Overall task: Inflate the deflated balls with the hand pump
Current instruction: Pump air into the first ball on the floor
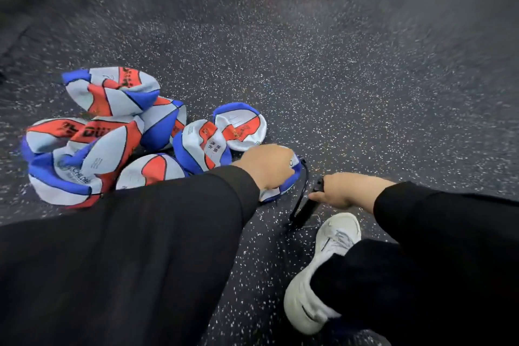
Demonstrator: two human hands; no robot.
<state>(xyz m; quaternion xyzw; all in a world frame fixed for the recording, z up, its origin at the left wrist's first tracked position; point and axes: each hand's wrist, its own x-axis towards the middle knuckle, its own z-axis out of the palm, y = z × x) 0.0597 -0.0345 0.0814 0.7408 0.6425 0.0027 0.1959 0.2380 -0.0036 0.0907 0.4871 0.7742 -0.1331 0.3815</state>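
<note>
On the left, a heap of deflated balls (95, 137) lies crumpled on the speckled dark floor (351, 87), probably dumped together so each can be taken in turn (none there looks inflated). Just right of the heap, the left hand (268, 167) presses down on one flat ball (283, 182), fingers curled over its blue-and-white skin, apparently pinning it so the valve stays put. A thin black hose (302, 191) runs from that ball toward the hand pump (307, 208), which stands tilted on the floor. The right hand (344, 189) is closed around the pump's top handle, seemingly ready to stroke. A white shoe (320, 270) sits just beside the pump base, perhaps for bracing.
</note>
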